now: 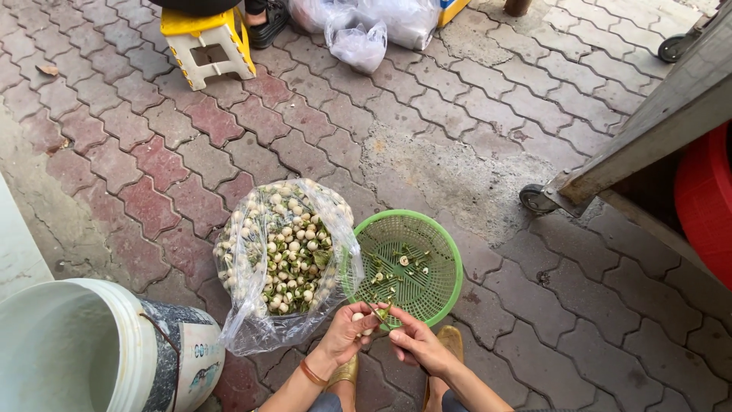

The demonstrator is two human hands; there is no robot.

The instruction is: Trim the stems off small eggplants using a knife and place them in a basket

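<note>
My left hand (347, 333) holds a small pale round seed at its fingertips, just above the near rim of a green plastic basket (450, 263). My right hand (415, 343) pinches a bit of green husk against the same seed. Both hands meet over the basket's front edge. Inside the basket lie scattered green husk scraps and a few pale pieces. To the left, an open clear plastic bag (252, 320) is full of pale and green round seeds, touching the basket's left side.
A white bucket (91, 358) stands at the lower left. A yellow plastic stool (210, 42) and tied clear bags (358, 38) sit at the top. A wheeled metal cart (648, 130) and a red tub (705, 202) stand at right on brick paving.
</note>
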